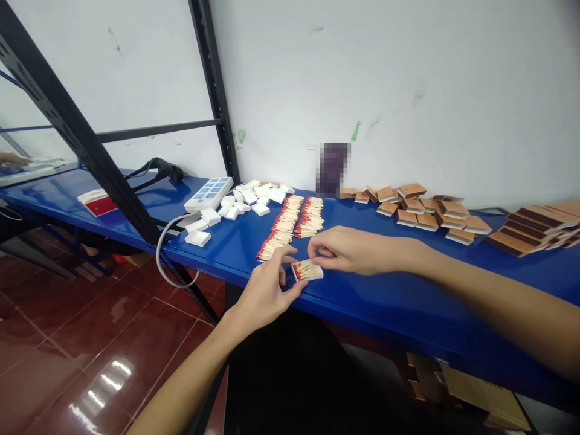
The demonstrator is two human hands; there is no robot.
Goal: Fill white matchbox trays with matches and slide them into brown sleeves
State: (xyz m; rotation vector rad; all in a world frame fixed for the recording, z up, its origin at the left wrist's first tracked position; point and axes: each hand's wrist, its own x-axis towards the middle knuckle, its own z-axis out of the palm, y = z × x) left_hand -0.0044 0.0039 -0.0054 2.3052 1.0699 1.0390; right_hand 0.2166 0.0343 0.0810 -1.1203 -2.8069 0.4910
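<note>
A small white matchbox tray lies near the front edge of the blue table, with red-headed matches inside, heads towards the left. My left hand grips the tray's left end, thumb on the near side and fingers on the far side. Over the tray's right end, my right hand is closed in a pinch. Whatever its fingertips hold is hidden. Just beyond my hands, loose matches lie in two long rows, a left row and a shorter right row.
White trays are scattered at the back left beside a white box with blue buttons and its grey cable. Brown matchbox sleeves are heaped at the back right, with more stacked sleeves farther right. A black shelf post rises on the left.
</note>
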